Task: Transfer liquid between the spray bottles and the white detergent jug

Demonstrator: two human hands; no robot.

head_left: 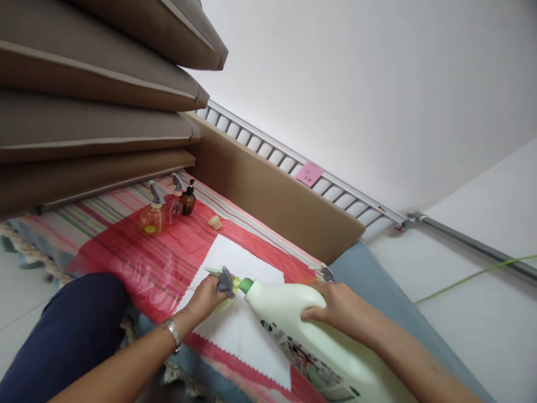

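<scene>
My right hand (pixel 335 308) is wrapped round the handle of a large pale green jug (pixel 289 302) with a printed label. The jug is tilted, its green spout (pixel 245 285) pointing left. Right at the spout is the mouth of a small yellow-green bottle (pixel 227 305), largely hidden behind my left hand. The fingers of my left hand (pixel 205 296) are closed on a grey trigger spray head (pixel 225 281); whether they also grip the bottle is hidden. Both hands are above a white sheet with zigzag edges (pixel 251 336). I cannot see any liquid flowing.
On the red plastic sheet (pixel 142 268) stand a yellowish spray bottle (pixel 151 217), a pink spray bottle (pixel 173 206) and a brown pump bottle (pixel 188 200). A small beige piece (pixel 215 223) lies nearby. Stacked cushions (pixel 92 123) rise at left; a brown board (pixel 268 190) borders the back.
</scene>
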